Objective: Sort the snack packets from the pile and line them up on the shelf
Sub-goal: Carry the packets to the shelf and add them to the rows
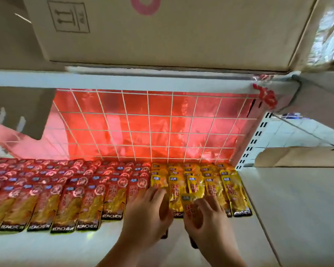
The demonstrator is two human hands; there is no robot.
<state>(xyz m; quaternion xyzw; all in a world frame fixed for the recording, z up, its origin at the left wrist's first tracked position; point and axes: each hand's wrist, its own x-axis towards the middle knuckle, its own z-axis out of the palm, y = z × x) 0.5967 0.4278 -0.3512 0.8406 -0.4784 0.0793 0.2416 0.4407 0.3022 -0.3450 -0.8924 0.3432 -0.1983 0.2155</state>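
Right hand [204,220] pinching a yellow snack packet [189,206], long axis toward the shelf [104,247] back, over the yellow rows' [237,193] front edge; left hand [147,214] flat, fingers loose, just beside, by the red rows [66,199].

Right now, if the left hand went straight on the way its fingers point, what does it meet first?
The left hand points toward the red back panel. First in line is the leftmost front yellow packet, right at its fingertips. Whether they already touch it is unclear.
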